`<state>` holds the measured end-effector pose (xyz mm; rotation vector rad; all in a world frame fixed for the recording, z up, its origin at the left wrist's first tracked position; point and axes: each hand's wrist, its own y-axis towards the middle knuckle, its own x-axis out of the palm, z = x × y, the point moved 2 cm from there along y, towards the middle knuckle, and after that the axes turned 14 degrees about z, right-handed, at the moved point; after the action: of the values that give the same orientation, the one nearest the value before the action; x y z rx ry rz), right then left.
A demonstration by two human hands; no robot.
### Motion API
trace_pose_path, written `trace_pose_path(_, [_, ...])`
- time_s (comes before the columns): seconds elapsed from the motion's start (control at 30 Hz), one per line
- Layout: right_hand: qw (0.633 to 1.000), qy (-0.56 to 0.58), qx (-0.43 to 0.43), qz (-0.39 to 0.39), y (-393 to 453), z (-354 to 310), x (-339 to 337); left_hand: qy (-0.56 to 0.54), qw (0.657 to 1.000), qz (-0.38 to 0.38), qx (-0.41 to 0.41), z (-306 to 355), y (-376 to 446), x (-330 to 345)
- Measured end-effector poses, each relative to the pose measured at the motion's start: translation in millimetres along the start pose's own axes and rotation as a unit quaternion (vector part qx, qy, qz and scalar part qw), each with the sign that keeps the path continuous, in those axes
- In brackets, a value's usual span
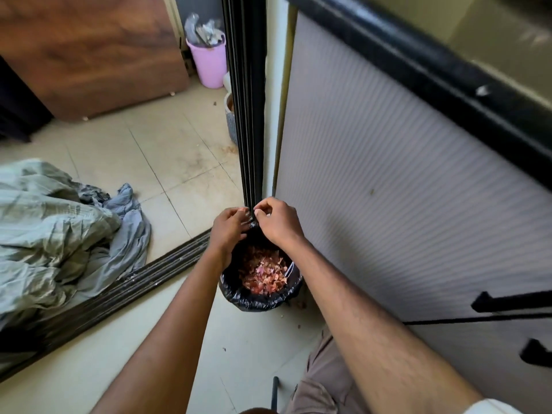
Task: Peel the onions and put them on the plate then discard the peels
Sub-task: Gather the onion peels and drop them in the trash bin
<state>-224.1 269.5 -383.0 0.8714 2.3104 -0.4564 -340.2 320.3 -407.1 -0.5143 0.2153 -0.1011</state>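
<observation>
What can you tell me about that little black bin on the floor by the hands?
The bin is small and round, lined with a glossy black plastic bag folded over its rim. It stands upright on the pale tiled floor, in the corner beside a ribbed grey cabinet door and a black door frame. Pinkish-red onion peels fill its inside. Both hands, left and right, hover over its far edge with curled fingers; a few scraps lie beside it.

No legible text, label, brand, number or sign is showing on anything in view. The crumpled grey cloth [56,222] on the floor is carrying faint print, too blurred to read.
</observation>
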Motion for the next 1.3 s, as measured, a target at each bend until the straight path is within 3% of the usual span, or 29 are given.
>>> trace_pose_path(0.2, [0.992, 0.071, -0.071, 0.076, -10.5, -85.3, -85.3, -0.029, 0.993, -0.005, 0.116, 103.8, -57.4, -12.9])
trace_pose_path(0.4, [0.96, 0.146, -0.17, 0.167, -48.6, -154.4, -199.9, -0.079, 0.962, -0.051, 0.257, 210.8, -150.1, 0.4])
trace_pose_path(0.63, [0.913, 0.156, -0.205, 0.318, -84.8, -157.0, -360.9, -0.116, 0.918, -0.166, 0.342, 281.1, -267.8, 79.1])
trace_pose_path(0.83, [0.887, 0.112, -0.109, 0.434, -110.5, -79.9, -485.7, -0.085, 0.892, -0.303, 0.324, 281.2, -347.0, 186.6])
trace_pose_path(0.97, [0.878, 0.066, -0.006, 0.475, -139.8, -5.3, -543.2, -0.028, 0.872, -0.352, 0.339, 265.8, -386.8, 251.7])
trace_pose_path(1.17, [0.856, -0.086, 0.196, 0.47, -177.0, 90.4, -569.0, 0.051, 0.845, -0.37, 0.382, 239.1, -402.9, 307.2])
trace_pose_path(1.3, [0.886, -0.099, 0.169, 0.42, -175.8, 90.9, -555.6, 0.042, 0.848, -0.37, 0.378, 232.4, -402.2, 311.5])
